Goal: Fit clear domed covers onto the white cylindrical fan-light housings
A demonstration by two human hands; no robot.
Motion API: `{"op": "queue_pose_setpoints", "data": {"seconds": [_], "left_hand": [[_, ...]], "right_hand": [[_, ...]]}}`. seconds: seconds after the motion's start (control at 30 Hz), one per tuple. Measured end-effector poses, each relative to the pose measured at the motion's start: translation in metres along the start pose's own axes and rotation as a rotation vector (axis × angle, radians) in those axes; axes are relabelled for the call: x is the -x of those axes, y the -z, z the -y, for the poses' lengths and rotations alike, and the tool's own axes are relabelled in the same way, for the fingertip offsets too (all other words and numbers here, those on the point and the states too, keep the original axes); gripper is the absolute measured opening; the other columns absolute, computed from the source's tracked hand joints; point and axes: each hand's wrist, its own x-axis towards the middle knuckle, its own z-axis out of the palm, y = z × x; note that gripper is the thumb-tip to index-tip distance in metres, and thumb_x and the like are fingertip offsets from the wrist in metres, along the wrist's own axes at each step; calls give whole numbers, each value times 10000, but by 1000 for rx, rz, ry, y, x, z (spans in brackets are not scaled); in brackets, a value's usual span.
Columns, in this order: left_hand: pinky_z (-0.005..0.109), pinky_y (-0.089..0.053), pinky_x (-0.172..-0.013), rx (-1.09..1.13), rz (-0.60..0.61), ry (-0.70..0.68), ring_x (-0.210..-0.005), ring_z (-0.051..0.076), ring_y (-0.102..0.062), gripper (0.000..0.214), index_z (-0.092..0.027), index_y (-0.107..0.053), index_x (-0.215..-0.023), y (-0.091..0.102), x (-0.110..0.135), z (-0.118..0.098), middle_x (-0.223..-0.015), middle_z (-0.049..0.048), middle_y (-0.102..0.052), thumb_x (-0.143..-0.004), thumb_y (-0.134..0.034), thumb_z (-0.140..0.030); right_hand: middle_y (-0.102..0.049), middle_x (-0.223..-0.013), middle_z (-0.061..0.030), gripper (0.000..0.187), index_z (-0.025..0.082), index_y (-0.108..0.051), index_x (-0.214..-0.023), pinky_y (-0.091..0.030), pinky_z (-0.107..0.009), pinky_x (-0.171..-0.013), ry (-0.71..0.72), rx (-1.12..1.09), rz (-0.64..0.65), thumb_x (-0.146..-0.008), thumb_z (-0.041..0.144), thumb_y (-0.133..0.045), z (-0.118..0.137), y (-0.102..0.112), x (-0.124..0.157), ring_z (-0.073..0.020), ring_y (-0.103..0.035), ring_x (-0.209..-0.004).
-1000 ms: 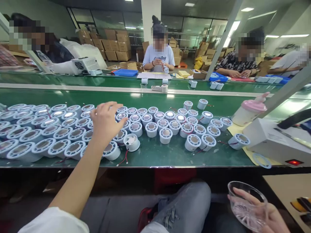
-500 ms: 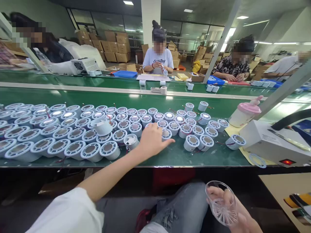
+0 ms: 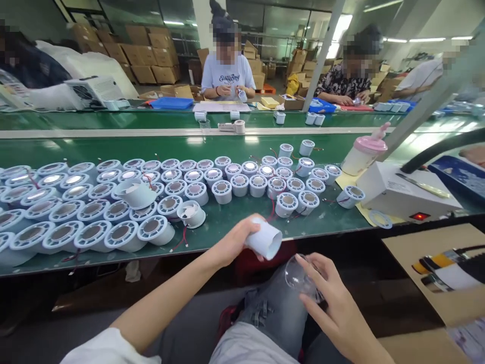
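Note:
My left hand grips a pale blue cylindrical housing, tilted so its open end faces down and to the right. Red wires trail up behind it. Close by on the right, my right hand has its fingers around a clear plastic cup, held above my lap. The cup and the housing are near each other but apart. Rows of similar housings with slotted round tops stand on the green bench to the left and middle. One white-topped housing sits near the bench's front.
On the right are a grey box with a red-lit switch, a pink-lidded bottle and a loose ring. A yellow-and-black tool lies on a lower board. Co-workers sit across the bench.
My left hand has taken a housing from the rows and brought it down toward me. My right hand has raised and turned the cup toward it. The view has shifted right and down.

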Motion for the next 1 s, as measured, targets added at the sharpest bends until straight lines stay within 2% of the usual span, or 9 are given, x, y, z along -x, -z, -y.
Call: {"op": "queue_pose_setpoints", "data": {"seconds": [0.13,0.2,0.27,0.37,0.47,0.6,0.73,0.87,1.0], "left_hand": [[212,-405,-410,168,307,187,-568,140,-521,391,-143,-544,-911,-25,2,21,-762,44,-558,-706,-410,-448],[183,-344,-375,170,427,234,-571,130,-511,396,-147,-583,-968,-33,1,23,-807,41,-575,-699,-490,-422],[180,-344,-409,53,481,196,-593,118,-496,354,-163,-615,-987,-39,3,19,-804,19,-575,-765,-539,-428],[228,-459,-660,-234,433,-17,-772,137,-554,260,-182,-655,-967,-47,14,8,-884,9,-617,-842,-607,-406],[286,-452,-822,-400,330,-196,-921,175,-569,317,-203,-660,-1030,-58,29,4,-1033,27,-624,-784,-731,-388],[298,-471,-773,-439,196,-380,-886,183,-564,662,-238,-634,-1176,-70,41,14,-1009,33,-574,-602,-857,-482],[336,-499,-827,-447,185,-533,-941,204,-557,655,-238,-674,-1168,-74,37,31,-1013,56,-535,-590,-858,-484],[409,-464,-994,-418,255,-511,-1154,279,-534,657,-235,-653,-1223,-76,35,38,-1215,120,-519,-631,-852,-438],[370,-508,-937,-198,399,-306,-1132,259,-589,678,-297,-558,-1329,-79,38,34,-1277,86,-587,-703,-818,-310]], "right_hand": [[-417,-1381,-186,503,262,-532,-1375,-578,-470,-791,182,393,-138,-877,194,-562,20,3,-12,-347,-577,-1097],[-418,-1405,-203,484,245,-583,-1324,-577,-482,-726,156,504,-134,-849,152,-579,25,7,-14,-370,-577,-1060],[-436,-1415,-196,408,228,-662,-1200,-574,-462,-682,71,514,-64,-817,106,-593,26,13,-11,-377,-579,-1053],[-494,-1372,-150,214,215,-705,-951,-567,-426,-738,-61,327,65,-791,93,-635,26,23,-1,-352,-568,-1127],[-546,-1286,-100,36,223,-666,-843,-534,-400,-844,-181,40,139,-864,238,-641,29,31,11,-281,-586,-1131],[-600,-1125,-64,257,215,-637,-755,-488,-350,-864,-239,-169,82,-958,310,-511,35,36,20,-209,-622,-1029],[-634,-1098,-66,288,193,-630,-625,-495,-300,-762,-327,-280,-38,-883,322,-625,40,36,26,-204,-638,-953],[-688,-1016,-85,331,185,-589,-520,-499,-289,-631,-481,-416,-145,-796,316,-717,38,35,28,-209,-658,-841],[-724,-1005,-90,305,200,-633,-540,-548,-375,-831,-537,-658,-184,-774,349,-759,29,37,31,-264,-668,-997]]}}
